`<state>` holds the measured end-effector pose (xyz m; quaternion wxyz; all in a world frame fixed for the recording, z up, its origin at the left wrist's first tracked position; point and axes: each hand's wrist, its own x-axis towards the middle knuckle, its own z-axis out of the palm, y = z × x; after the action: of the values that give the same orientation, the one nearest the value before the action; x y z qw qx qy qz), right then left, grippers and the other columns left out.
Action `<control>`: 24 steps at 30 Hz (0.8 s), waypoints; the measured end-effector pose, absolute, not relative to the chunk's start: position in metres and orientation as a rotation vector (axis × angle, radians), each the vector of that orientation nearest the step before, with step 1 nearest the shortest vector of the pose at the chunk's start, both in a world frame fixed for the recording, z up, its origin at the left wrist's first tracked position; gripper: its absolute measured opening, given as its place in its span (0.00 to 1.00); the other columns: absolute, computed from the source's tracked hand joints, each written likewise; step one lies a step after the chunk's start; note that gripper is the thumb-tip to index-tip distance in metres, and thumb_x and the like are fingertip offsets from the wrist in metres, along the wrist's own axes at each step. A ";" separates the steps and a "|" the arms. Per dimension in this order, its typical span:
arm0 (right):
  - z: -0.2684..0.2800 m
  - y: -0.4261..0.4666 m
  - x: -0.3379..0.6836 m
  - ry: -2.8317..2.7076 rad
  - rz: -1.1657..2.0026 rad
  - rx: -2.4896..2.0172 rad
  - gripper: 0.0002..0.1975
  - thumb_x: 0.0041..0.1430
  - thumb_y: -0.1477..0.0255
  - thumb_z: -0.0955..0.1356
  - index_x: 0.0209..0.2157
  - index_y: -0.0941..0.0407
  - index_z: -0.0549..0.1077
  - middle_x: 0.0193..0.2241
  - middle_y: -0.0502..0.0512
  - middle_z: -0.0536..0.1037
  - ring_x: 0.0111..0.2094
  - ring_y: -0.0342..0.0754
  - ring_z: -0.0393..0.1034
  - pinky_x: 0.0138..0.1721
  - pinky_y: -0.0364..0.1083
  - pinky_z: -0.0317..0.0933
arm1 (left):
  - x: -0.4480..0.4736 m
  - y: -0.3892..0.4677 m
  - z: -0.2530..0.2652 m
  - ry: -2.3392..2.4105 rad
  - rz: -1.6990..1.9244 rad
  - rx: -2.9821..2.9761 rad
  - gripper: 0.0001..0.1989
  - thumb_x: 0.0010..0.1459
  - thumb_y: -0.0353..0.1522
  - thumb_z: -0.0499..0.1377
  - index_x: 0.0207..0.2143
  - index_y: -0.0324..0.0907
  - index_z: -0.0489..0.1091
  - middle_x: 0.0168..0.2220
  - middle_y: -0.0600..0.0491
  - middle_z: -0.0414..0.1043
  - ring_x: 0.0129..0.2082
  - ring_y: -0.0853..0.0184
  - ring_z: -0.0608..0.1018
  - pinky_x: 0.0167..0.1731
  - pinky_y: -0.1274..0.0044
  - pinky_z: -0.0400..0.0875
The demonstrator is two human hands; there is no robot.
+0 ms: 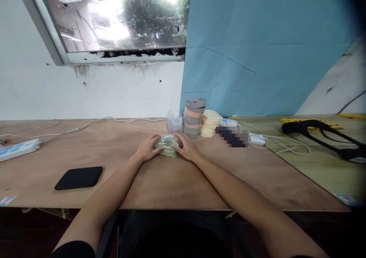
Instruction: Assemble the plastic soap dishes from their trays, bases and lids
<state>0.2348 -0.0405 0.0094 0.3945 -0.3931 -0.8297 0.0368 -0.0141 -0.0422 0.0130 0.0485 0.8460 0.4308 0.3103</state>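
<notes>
A pale green, glossy bowl-like container (168, 152) with a wavy rim and a white oval label on its top sits on the table in front of me. My left hand (148, 148) grips its left side, with the thumb lying across the near face. On the opposite side, my right hand (186, 147) holds it the same way, the two thumbs almost meeting. Just behind stand a clear plastic cup stack (174, 121), a stack of grey and peach cups (195, 116) and a stack of cream-yellow scalloped pieces (211, 123).
A black flat tablet-like object (79, 178) lies at the left. Power strips (20, 149) and white cables run along the back. Right of the stacks are a blurred dark item (233, 136) and a white adapter (256, 139). A black strap-like frame (326, 139) lies far right.
</notes>
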 end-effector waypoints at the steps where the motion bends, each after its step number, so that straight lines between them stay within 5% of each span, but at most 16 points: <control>1: 0.010 -0.041 0.235 -2.080 0.096 -0.997 0.31 0.58 0.56 0.64 0.59 0.55 0.60 0.53 0.63 0.68 0.54 0.57 0.62 0.53 0.56 0.59 | -0.014 -0.043 0.014 1.307 0.943 2.587 0.29 0.58 0.47 0.54 0.58 0.43 0.61 0.57 0.45 0.64 0.56 0.58 0.68 0.55 0.67 0.64; 8: 0.012 -0.045 0.236 -1.923 0.141 -0.961 0.30 0.59 0.55 0.63 0.59 0.55 0.58 0.52 0.63 0.68 0.51 0.56 0.64 0.51 0.55 0.61 | -0.010 -0.042 0.021 1.369 1.183 2.755 0.23 0.61 0.42 0.52 0.55 0.44 0.65 0.61 0.43 0.57 0.53 0.59 0.70 0.53 0.66 0.64; 12: 0.009 -0.044 0.234 -1.833 0.170 -0.956 0.30 0.60 0.54 0.61 0.59 0.54 0.57 0.51 0.63 0.69 0.48 0.56 0.66 0.49 0.55 0.62 | -0.012 -0.037 0.032 1.467 1.242 2.786 0.18 0.62 0.38 0.50 0.52 0.46 0.69 0.48 0.45 0.70 0.45 0.61 0.73 0.48 0.68 0.65; 17: 0.004 -0.036 0.233 -1.798 0.228 -0.927 0.33 0.62 0.56 0.60 0.63 0.54 0.48 0.53 0.63 0.68 0.46 0.53 0.68 0.46 0.54 0.64 | -0.005 -0.005 0.065 1.826 1.610 2.206 0.19 0.63 0.41 0.46 0.44 0.42 0.73 0.38 0.47 0.73 0.39 0.63 0.75 0.43 0.73 0.67; 21: 0.005 -0.035 0.233 -1.855 0.180 -1.005 0.29 0.62 0.58 0.61 0.61 0.53 0.53 0.51 0.62 0.69 0.44 0.53 0.68 0.45 0.54 0.65 | 0.021 0.034 0.105 1.880 1.614 1.840 0.24 0.59 0.37 0.49 0.56 0.37 0.61 0.34 0.50 0.75 0.37 0.63 0.76 0.41 0.74 0.67; 24: 0.007 -0.038 0.234 -1.926 0.135 -1.003 0.27 0.62 0.60 0.62 0.59 0.54 0.56 0.49 0.61 0.70 0.43 0.52 0.68 0.44 0.54 0.65 | 0.048 0.055 0.127 1.915 1.456 1.787 0.24 0.58 0.33 0.49 0.57 0.38 0.60 0.40 0.46 0.76 0.43 0.59 0.76 0.43 0.71 0.67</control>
<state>0.2335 -0.0376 0.0068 0.4643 -0.4082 -0.7841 0.0551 0.0481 0.0545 0.1271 0.0725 0.5948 0.6372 0.4846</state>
